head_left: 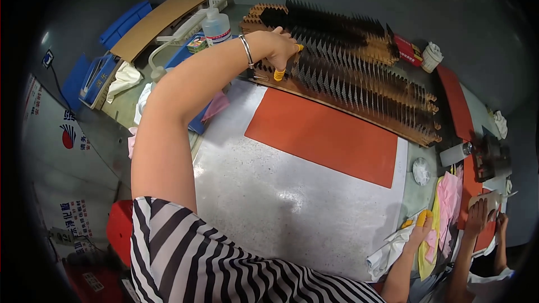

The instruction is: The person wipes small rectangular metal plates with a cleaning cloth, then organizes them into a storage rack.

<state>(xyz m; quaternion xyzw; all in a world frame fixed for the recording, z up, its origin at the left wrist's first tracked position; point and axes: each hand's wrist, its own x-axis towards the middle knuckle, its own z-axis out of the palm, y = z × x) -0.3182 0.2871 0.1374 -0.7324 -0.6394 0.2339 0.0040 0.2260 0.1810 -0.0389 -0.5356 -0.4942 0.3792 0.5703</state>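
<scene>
The person's left hand (281, 47) reaches far up to the top centre of the frame, arm stretched across the table (264, 202), and its fingers, capped in orange finger cots (279, 74), are closed in a pinch at the near left end of a long toothed rack (359, 73), a brown board bristling with rows of thin dark upright plates that runs diagonally from top centre toward the right edge. What exactly sits between the fingertips is too small to tell; it looks like one of the thin plates or the slot it stands in. The right hand (422, 225) lies at the lower right of the frame, also in orange cots, resting pressed on a white cloth (387, 249) beside yellow and pink cloths (446, 202), with nothing visibly gripped. A red mat (325, 134) lies in the middle of the frame between the two hands, bare, just in front of the rack. To do this well, I judge the pinch should stay light and near the plate's edge, lifting straight up along the slot so neighbouring plates are not knocked or bent, with the wrist held above the spiked rows. A squeeze bottle (217, 25) stands at the upper left near the forearm, and another person's hands (484, 213) work at the far right, well apart.
</scene>
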